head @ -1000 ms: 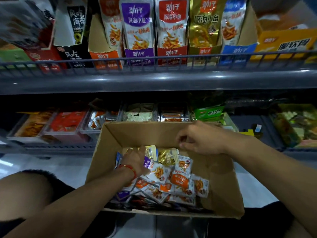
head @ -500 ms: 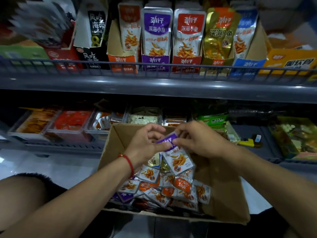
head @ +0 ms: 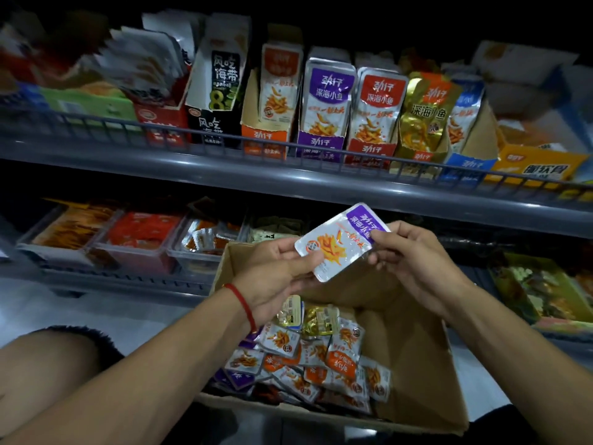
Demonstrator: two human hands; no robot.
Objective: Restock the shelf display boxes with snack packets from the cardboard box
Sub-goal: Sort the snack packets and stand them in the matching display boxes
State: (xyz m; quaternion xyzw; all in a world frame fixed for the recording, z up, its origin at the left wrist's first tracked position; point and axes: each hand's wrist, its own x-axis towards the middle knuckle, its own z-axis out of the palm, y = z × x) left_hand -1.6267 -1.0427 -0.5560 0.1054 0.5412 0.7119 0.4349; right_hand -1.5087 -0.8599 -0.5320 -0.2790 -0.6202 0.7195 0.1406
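Both hands are pinching one purple-topped snack packet point(head: 340, 240), held tilted above the cardboard box point(head: 414, 342). The left hand point(head: 276, 277) has its thumb on the lower end, palm turned up, with a red string bracelet point(head: 241, 301) at the wrist. The right hand point(head: 407, 252) nips the purple end. More loose packets point(head: 308, 358) sit in the box, and the purple display box point(head: 321, 149) is up on the shelf.

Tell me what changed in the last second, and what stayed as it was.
The left hand left the heap in the cardboard box, pinching a purple-topped packet, and lifted it above the box. The right hand, which held nothing over the box, took hold of the packet's purple end. The other packets lie in the box as before, and the shelf display boxes are unchanged.
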